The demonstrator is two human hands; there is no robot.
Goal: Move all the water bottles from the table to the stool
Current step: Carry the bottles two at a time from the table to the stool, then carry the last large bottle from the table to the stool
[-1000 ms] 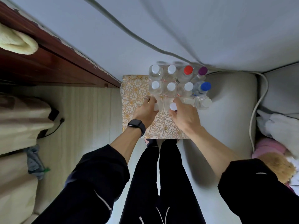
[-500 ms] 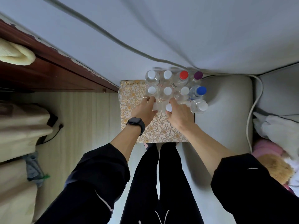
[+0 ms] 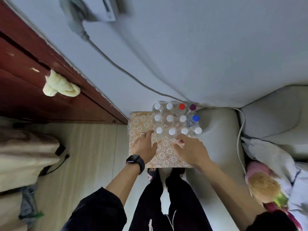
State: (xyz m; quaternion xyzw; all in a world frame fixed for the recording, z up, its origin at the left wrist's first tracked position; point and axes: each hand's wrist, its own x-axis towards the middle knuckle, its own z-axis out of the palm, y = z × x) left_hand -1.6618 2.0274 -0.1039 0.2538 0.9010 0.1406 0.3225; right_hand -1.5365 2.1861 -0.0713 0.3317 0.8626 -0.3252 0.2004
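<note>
Clear water bottles (image 3: pixel 170 121) stand upright, clustered, mostly white-capped.

The clear white-capped plastic bottles (image 3: pixel 172 131) of the near row have been released. The left hand (image 3: pixel 145 146) has been opened and drawn back slightly, its fingers straightened beside the row's left end. The right hand (image 3: pixel 191 150) has been pulled back toward the near edge of the gold-and-white floral square surface (image 3: pixel 166 157). Four white caps are now uncovered in that row.
</note>
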